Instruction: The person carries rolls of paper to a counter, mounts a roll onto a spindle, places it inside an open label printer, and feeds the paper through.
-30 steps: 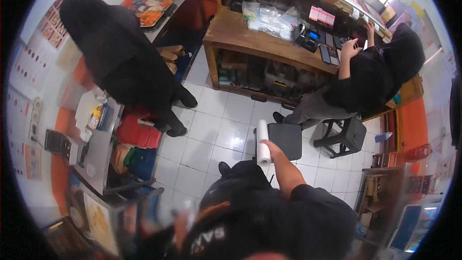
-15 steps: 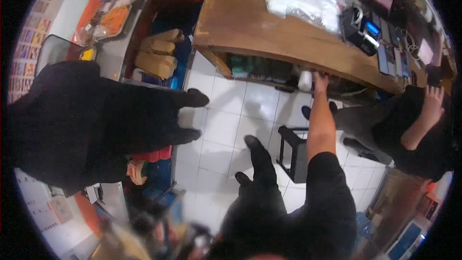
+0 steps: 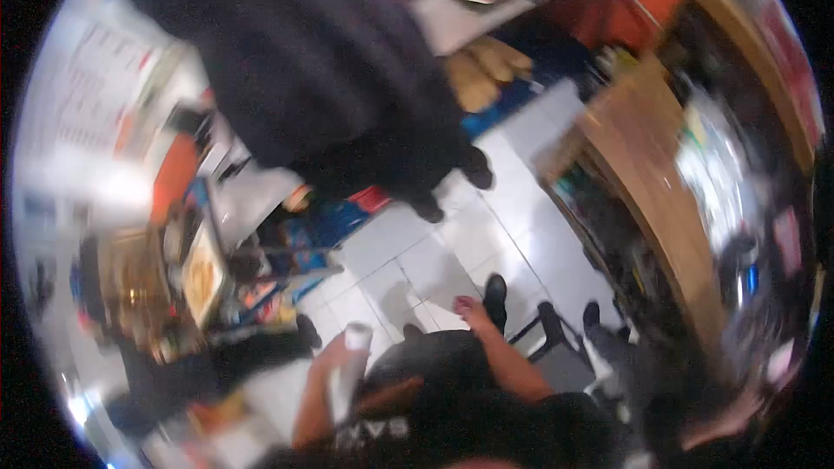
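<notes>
My left hand (image 3: 328, 353) is closed around a long white cylinder (image 3: 357, 336) with a pale round end, held upright at my left side. Blur hides whether it is a roll or a stack of cups. In front of my body, my right hand (image 3: 470, 309) hangs over the tiled floor, above my dark shoe. Its fingers look loosely apart, and I see nothing in them.
A person in dark clothes (image 3: 321, 69) stands ahead. The wooden counter (image 3: 647, 156) is on the right, a black stool (image 3: 556, 347) near my right arm. Another person's legs (image 3: 621, 352) are beyond it. A tray of food (image 3: 204, 276) stands left.
My view has swung left, away from the counter. My right hand has come back from under the counter, where it was at the white cylinder. The cylinder is now in my left hand.
</notes>
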`<action>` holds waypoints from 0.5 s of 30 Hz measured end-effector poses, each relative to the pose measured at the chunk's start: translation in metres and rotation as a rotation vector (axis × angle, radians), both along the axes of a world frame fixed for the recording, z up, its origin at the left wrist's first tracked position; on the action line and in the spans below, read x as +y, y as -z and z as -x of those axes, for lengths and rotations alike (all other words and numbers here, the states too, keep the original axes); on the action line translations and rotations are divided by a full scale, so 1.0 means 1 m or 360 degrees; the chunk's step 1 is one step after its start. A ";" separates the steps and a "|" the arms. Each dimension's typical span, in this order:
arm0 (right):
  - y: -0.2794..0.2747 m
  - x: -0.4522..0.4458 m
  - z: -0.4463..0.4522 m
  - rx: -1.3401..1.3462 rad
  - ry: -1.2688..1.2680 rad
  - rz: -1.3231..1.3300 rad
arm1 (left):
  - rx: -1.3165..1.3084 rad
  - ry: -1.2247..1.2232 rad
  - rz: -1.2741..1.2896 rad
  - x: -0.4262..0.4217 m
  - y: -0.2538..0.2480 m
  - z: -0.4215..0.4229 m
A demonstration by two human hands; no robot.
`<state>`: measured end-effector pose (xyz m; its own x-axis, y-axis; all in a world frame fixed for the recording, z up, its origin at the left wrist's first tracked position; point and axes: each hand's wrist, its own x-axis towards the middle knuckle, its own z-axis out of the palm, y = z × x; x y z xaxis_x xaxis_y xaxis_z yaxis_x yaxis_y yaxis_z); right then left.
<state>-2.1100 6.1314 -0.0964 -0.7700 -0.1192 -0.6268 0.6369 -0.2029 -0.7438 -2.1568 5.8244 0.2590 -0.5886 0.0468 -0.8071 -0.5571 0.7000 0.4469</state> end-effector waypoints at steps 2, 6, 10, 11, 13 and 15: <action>-0.147 -0.042 0.057 0.0290 -0.0533 0.0351 | 0.0269 0.0007 -0.0251 -0.022 0.020 -0.013; -0.266 -0.132 0.077 0.0993 -0.1039 0.0373 | 0.0546 -0.0162 -0.0354 -0.041 0.020 -0.027; -0.281 -0.213 0.073 0.1377 -0.1245 -0.0148 | 0.0581 -0.0111 -0.0031 -0.106 0.039 -0.040; -0.280 -0.237 0.070 0.1476 -0.1231 -0.0198 | 0.0752 -0.0131 0.0005 -0.128 0.055 -0.048; -0.322 -0.274 0.070 0.1488 -0.1159 -0.0144 | 0.0877 -0.0428 -0.0077 -0.153 0.006 -0.055; -0.374 -0.314 0.083 0.1640 -0.1199 -0.0184 | 0.1100 -0.0591 -0.0183 -0.180 -0.043 -0.061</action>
